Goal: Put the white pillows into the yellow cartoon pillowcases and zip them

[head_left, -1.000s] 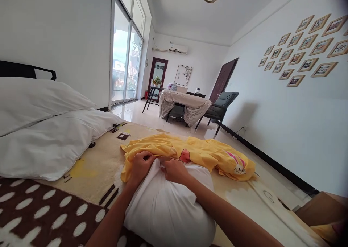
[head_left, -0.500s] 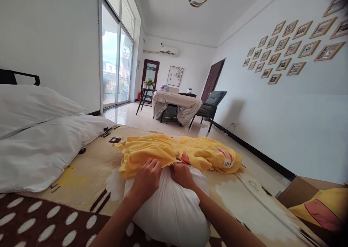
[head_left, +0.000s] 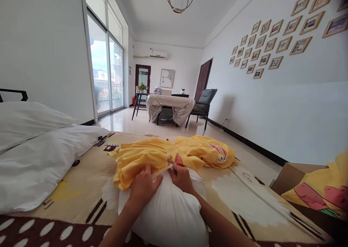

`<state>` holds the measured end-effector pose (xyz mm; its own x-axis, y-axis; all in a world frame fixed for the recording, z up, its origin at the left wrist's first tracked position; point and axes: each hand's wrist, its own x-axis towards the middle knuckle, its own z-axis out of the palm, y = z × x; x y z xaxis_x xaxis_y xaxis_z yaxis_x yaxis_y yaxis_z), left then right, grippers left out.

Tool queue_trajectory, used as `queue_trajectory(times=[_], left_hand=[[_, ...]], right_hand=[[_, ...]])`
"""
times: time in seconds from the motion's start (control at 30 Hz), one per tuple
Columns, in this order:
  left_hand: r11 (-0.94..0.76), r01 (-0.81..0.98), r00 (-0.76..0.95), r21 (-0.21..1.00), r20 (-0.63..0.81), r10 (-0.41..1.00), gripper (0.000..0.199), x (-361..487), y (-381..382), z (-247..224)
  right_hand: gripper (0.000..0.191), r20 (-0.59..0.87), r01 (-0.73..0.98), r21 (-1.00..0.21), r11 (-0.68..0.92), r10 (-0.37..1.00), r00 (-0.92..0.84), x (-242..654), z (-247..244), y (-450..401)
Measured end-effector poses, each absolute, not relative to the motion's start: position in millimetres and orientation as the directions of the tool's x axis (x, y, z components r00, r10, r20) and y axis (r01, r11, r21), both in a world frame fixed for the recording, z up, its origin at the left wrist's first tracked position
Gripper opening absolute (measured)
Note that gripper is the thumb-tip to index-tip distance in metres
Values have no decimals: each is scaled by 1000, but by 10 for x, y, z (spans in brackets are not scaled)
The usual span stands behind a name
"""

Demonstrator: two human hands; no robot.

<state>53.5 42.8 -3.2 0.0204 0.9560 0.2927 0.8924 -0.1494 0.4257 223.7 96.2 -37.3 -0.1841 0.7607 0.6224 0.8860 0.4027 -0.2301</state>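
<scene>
A white pillow [head_left: 168, 210] lies in front of me, its far end covered by a yellow pillowcase [head_left: 141, 151]. The case is bunched up and printed with a rabbit face and a pink-red shape. My left hand [head_left: 145, 187] is closed on the case's near edge, thumb towards the right. Close by, my right hand [head_left: 181, 177] pinches the same edge with bent fingers. A pale strip of the edge stretches between both hands. How far the pillow reaches inside the case is hidden by the cloth.
Two white pillows [head_left: 46, 167] lie at the left on a beige patterned blanket [head_left: 89, 181]. A cardboard box [head_left: 290, 174] at the right holds yellow printed cloth [head_left: 312, 192]. Beyond stand a covered table [head_left: 171, 101] and a dark chair [head_left: 203, 103].
My left hand has shifted slightly down and left with its thumb now extended, and more of the case's pale edge shows between my hands. The camera view has turned slightly right.
</scene>
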Motion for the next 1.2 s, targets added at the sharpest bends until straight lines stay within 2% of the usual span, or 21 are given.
queue_trajectory(times=[0.2, 0.4, 0.5, 0.57, 0.6, 0.67, 0.73, 0.77, 0.83, 0.87, 0.97, 1.03, 1.2], left_hand=[[-256, 888, 152, 383, 280, 948, 23, 520, 446, -61], [-168, 863, 15, 477, 307, 952, 25, 466, 509, -77], [-170, 831, -11, 529, 322, 947, 27, 416, 540, -68], [-184, 816, -9, 549, 329, 944, 28, 399, 547, -68], [-185, 813, -9, 552, 328, 945, 28, 398, 547, -70], [-176, 818, -13, 548, 323, 946, 30, 409, 542, -79], [-166, 827, -17, 537, 319, 948, 32, 425, 533, -93], [-164, 830, -18, 533, 319, 947, 33, 432, 528, -101], [-174, 828, -15, 533, 332, 943, 34, 435, 521, -113], [-190, 819, -10, 541, 345, 939, 32, 431, 519, -117], [-238, 767, -11, 596, 383, 924, 24, 399, 522, -120], [-252, 728, -30, 637, 397, 917, 20, 369, 535, -118], [-255, 672, -116, 695, 438, 891, 11, 299, 587, -127]], right_hand=[[29, 565, 845, -302, 442, 796, -214, 2116, -246, 755], [38, 398, 747, -508, 429, 886, -239, 2297, 107, 740], [40, 366, 768, -519, 376, 909, -198, 2567, 462, 667], [39, 429, 828, -455, 328, 895, -118, 2715, 682, 469], [39, 512, 862, -399, 313, 856, -73, 2753, 753, 318], [43, 733, 919, -223, 325, 677, -62, 2733, 767, -50], [48, 834, 903, 13, 429, 493, -246, 2592, 596, -406], [50, 821, 846, 165, 507, 404, -402, 2489, 458, -540], [51, 744, 780, 323, 536, 365, -559, 2255, 156, -661], [54, 705, 778, 358, 516, 398, -587, 2137, 22, -647], [66, 618, 892, 303, 335, 643, -451, 1840, -200, -420], [68, 553, 914, 280, 292, 729, -402, 1711, -217, -248], [51, 404, 798, 338, 500, 688, -602, 1605, -107, -12]])
